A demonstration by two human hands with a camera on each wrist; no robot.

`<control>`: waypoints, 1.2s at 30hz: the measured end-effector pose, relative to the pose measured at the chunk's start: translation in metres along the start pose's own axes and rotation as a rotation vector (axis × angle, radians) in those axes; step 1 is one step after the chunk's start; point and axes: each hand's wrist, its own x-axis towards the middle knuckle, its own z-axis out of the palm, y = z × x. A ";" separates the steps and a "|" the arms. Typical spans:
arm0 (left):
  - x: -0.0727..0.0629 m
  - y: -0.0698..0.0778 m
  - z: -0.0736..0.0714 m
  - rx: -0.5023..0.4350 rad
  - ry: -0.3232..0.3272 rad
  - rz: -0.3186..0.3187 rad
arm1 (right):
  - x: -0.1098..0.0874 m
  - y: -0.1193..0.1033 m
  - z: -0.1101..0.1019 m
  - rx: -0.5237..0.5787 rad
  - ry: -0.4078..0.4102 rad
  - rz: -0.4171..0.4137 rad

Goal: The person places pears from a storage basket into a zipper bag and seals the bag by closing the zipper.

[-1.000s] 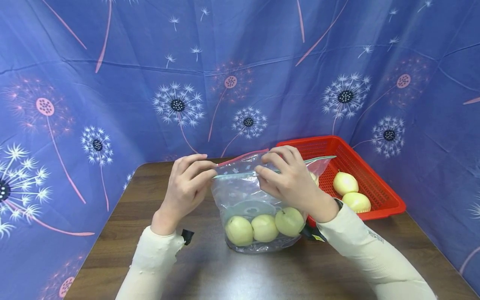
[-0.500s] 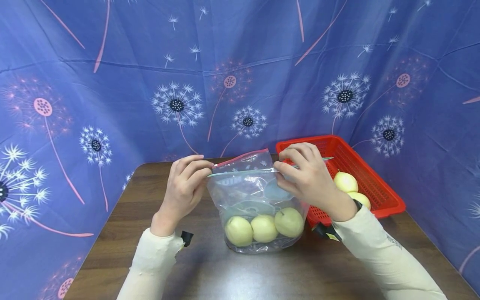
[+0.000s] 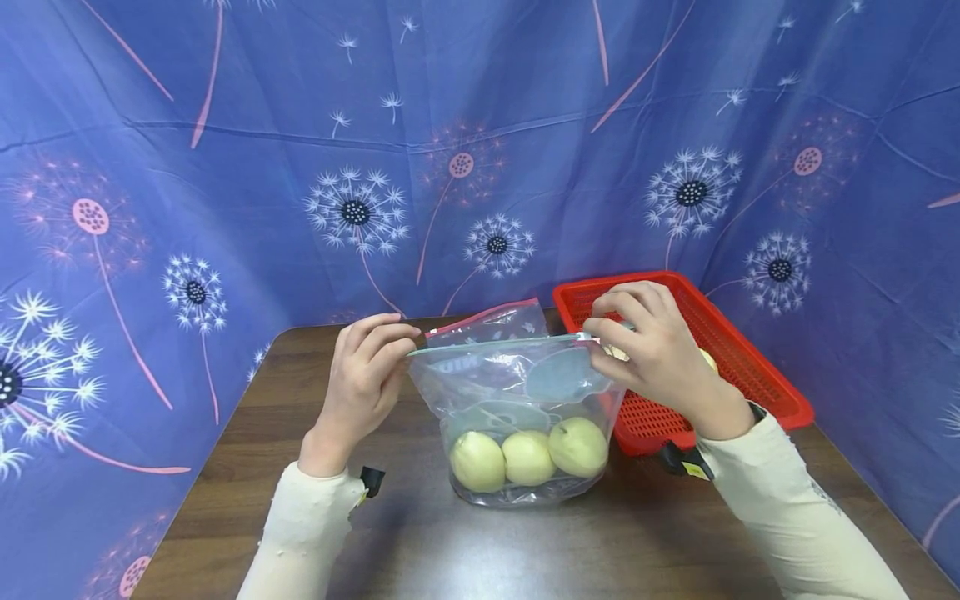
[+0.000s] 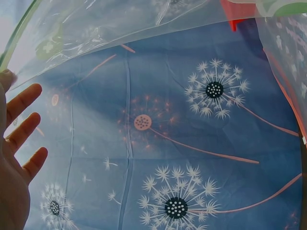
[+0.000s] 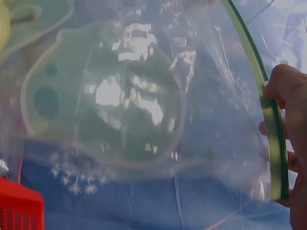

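Observation:
A clear zip bag (image 3: 480, 392) with a green zip stands upright on the table. Several pale yellow-green pears (image 3: 477, 461) sit along its bottom. My left hand (image 3: 363, 375) pinches the left end of the zip between thumb and finger, its other fingers spread in the left wrist view. At the zip's right end, my right hand (image 3: 652, 350) pinches the edge by the small white slider (image 3: 585, 337). In the right wrist view the thumb lies on one side of the green zip (image 5: 268, 115), with fingers on the other.
Behind the zip bag is another clear bag with a red zip (image 3: 495, 321). A red plastic basket (image 3: 780, 400) stands at the back right, a pear (image 3: 707, 360) in it partly hidden by my right hand. A blue dandelion-print cloth (image 3: 495, 192) hangs behind the wooden table (image 3: 420, 542).
My right hand has slid rightward along the green zip to its right end, with the slider now beside its fingertips. My left hand has shifted slightly left, still pinching the left end.

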 end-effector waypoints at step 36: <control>-0.009 -0.004 0.000 -0.015 0.005 -0.054 | -0.033 0.026 -0.035 0.032 -0.008 0.131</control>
